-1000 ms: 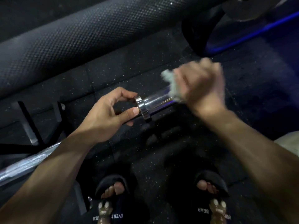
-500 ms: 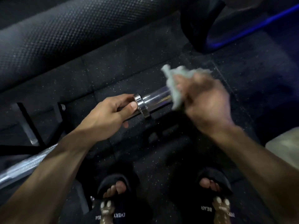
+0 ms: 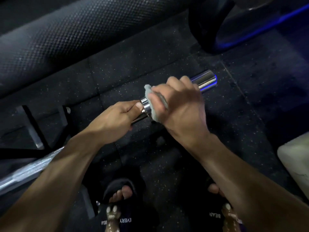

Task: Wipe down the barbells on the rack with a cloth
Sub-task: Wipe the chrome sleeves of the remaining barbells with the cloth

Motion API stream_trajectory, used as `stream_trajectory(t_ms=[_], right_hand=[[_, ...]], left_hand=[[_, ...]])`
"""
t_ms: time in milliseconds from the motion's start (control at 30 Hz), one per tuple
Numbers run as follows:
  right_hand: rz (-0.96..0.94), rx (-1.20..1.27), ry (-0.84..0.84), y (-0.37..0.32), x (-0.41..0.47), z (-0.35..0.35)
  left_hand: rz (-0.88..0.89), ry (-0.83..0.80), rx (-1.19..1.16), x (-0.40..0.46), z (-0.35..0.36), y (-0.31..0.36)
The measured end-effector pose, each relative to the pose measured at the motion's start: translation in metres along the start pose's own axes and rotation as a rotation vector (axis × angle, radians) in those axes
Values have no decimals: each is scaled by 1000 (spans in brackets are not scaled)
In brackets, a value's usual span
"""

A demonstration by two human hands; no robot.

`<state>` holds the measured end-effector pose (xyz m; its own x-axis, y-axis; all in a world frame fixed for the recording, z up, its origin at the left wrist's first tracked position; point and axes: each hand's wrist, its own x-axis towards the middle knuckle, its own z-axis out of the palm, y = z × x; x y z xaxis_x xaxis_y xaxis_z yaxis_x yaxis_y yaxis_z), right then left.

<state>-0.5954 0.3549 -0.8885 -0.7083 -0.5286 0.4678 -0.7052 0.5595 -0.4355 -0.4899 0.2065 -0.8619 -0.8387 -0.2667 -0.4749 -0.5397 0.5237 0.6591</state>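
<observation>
A chrome barbell (image 3: 206, 80) runs from lower left to upper right, its shiny sleeve end sticking out past my right hand. My left hand (image 3: 115, 117) grips the bar just behind the sleeve collar (image 3: 145, 104), thumb against the collar. My right hand (image 3: 179, 104) is wrapped round the sleeve next to the collar and holds a pale grey cloth (image 3: 151, 101) against the metal. The knurled shaft (image 3: 31, 168) shows under my left forearm.
A black textured roller pad (image 3: 70, 29) lies across the upper left. A dark weight plate with a blue rim (image 3: 222, 30) stands at the upper right. Rack feet (image 3: 33, 131) sit at left, a pale block (image 3: 294, 163) at right. Speckled rubber floor and my slippered feet lie below.
My right hand with the cloth slid down the sleeve toward the collar, uncovering the sleeve's far end. My left hand closed tighter on the bar.
</observation>
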Motion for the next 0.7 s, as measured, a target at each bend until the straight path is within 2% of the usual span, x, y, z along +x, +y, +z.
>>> stream_trajectory(t_ms=[167,233,400,567,700], right_hand=[[8,-9,84,-3,8,9],[-20,8,42,3,-1,2],[114,326,-110,-3,-38,-17],[71,317,-147,-12,-36,-14],[257,463,-152,-14,-39,-24]], left_hand=[[65,81,-31,-2,3,-1],[132,103,-39,-5,1,0],[197,75,-78,-5,-4,-1],[173,45,-103,-4,-6,-2],[158,39,-102,-4,-5,-2]])
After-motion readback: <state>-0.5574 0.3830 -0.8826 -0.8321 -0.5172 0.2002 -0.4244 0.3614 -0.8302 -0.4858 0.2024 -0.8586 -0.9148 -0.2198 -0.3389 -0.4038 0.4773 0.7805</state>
